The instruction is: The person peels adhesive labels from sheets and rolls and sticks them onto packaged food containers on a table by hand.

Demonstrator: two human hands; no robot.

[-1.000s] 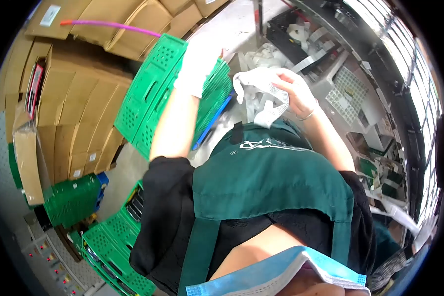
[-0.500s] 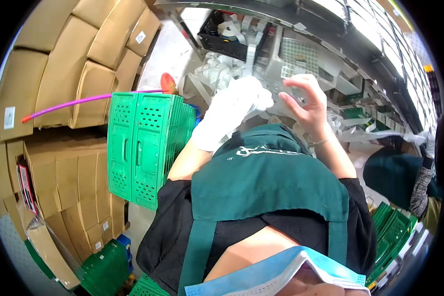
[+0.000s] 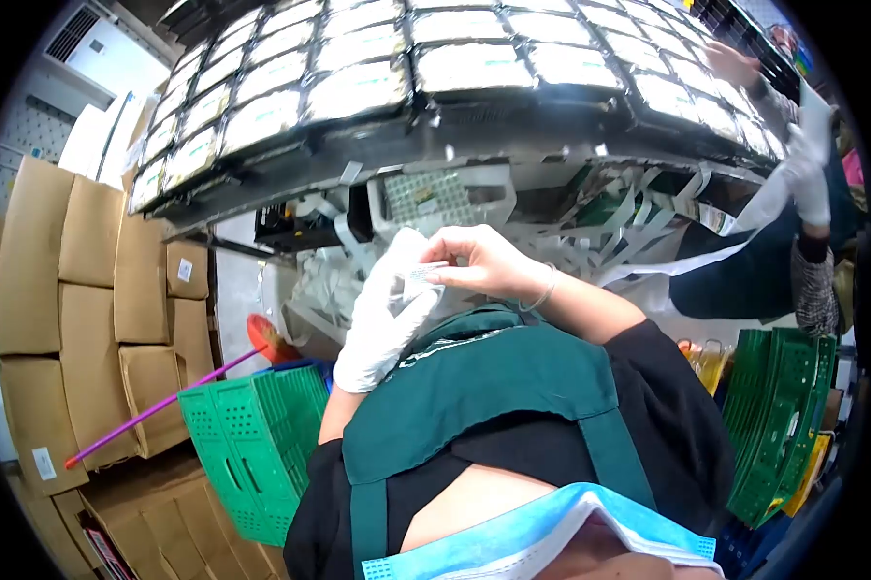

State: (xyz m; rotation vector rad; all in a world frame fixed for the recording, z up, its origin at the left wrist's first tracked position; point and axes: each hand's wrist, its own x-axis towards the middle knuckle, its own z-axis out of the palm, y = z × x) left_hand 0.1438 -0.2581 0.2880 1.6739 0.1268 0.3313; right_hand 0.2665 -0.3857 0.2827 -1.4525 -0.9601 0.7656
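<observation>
In a white glove, my left hand (image 3: 382,319) is closed round a small pale label roll (image 3: 424,277), just above my green apron (image 3: 484,387). My bare right hand (image 3: 474,263) meets it, thumb and finger pinched on the label's edge. Below and behind both hands hangs a tangle of white label backing strips (image 3: 334,280). A table edge (image 3: 339,174) bearing rows of black trays with white packs (image 3: 358,87) lies beyond the hands.
Cardboard boxes (image 3: 87,290) are stacked at left, with green crates (image 3: 252,445) and a purple-handled broom (image 3: 174,398) beside them. Another person's gloved hand (image 3: 808,184) holds a long white strip at right. More green crates (image 3: 779,416) stand at lower right.
The view has swung up and to the right, bringing the packed trays into sight. My right hand, apart with spread fingers before, has come to my left hand and closed on the label.
</observation>
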